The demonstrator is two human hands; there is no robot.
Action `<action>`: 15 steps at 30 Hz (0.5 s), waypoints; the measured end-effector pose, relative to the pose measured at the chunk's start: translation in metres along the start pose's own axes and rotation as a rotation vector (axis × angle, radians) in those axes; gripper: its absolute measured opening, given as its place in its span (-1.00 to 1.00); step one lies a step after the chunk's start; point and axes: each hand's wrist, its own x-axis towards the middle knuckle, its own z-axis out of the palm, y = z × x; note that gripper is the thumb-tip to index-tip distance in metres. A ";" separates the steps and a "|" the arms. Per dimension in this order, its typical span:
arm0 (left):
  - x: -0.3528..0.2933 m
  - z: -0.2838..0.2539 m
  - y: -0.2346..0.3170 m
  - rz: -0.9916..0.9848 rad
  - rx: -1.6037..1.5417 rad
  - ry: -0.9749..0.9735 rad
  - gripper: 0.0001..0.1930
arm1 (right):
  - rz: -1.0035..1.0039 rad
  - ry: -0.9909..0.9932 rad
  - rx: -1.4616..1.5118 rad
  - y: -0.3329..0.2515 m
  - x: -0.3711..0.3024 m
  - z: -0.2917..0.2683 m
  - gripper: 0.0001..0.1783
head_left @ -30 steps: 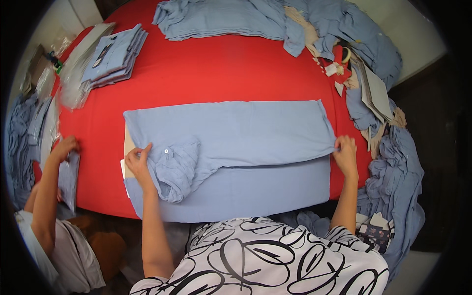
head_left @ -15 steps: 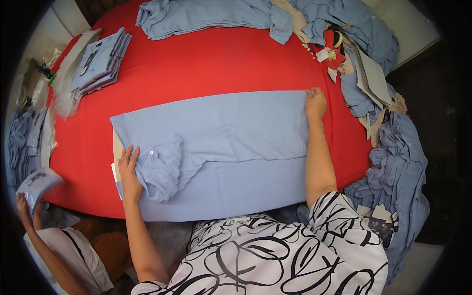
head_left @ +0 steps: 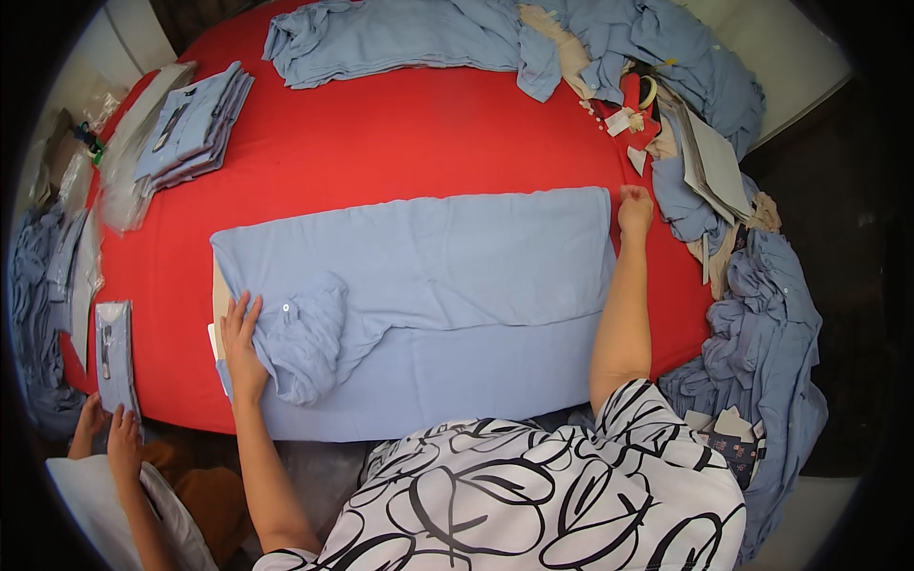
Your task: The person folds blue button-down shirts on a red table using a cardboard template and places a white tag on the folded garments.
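Note:
A light blue shirt lies folded lengthwise in front of me on the red cloth. At its left end my left hand rests flat with fingers apart, beside a bunched part of the shirt with a white button. Under the fabric there, the edge of a beige board and a bit of white card stick out. My right hand is just past the shirt's far right corner, its fingers curled together and apart from the hem. I see nothing between them.
Folded shirts lie far left beside clear plastic bags. More blue garments cover the far edge and right side, with white boards and a tape roll. At lower left, another person's hands hold a folded shirt.
My right hand has come off the shirt's far right corner and moved slightly right. My left hand stays on the bunched end. The other person's folded shirt has been laid at the table edge.

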 end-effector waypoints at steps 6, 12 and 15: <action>0.002 0.002 0.002 0.011 0.008 0.005 -0.43 | -0.561 -0.429 -0.030 -0.037 -0.024 -0.016 -0.72; 0.004 0.002 0.005 0.006 -0.009 0.003 -0.43 | -0.201 -0.795 -0.003 -0.042 0.013 -0.047 -0.73; 0.001 0.000 0.002 -0.015 0.007 0.000 -0.43 | 0.122 -0.829 0.639 -0.043 0.006 -0.035 -0.71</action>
